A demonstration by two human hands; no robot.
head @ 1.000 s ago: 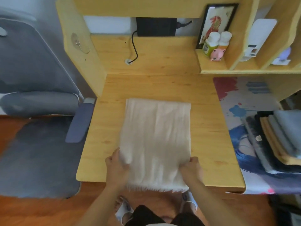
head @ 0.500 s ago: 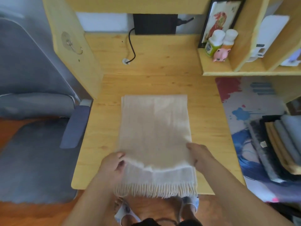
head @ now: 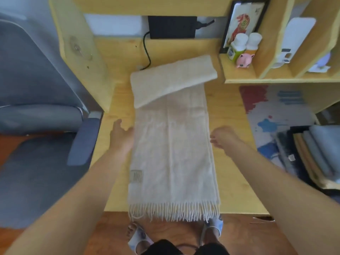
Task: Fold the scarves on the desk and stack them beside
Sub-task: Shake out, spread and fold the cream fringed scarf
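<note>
A cream scarf (head: 173, 150) lies lengthwise on the wooden desk (head: 233, 162). Its fringe hangs over the front edge. Its far part is a thick folded layer (head: 171, 80) lying askew at the back. My left hand (head: 122, 133) lies by the scarf's left edge with fingers straight, touching the cloth. My right hand (head: 223, 136) hovers at the right edge, fingers loosely bent, holding nothing. A stack of folded scarves (head: 316, 155) in grey, tan and black sits at the far right.
A shelf unit (head: 257, 70) with two bottles and a pink figure stands back right. A black cable (head: 147, 52) runs down at the back. A patterned mat (head: 272, 115) covers the desk's right side. A grey chair (head: 46, 126) stands left.
The top layer that my hands held at the front edge has gone over to the back and lies askew there. Both hands have let go and moved forward beside the scarf.
</note>
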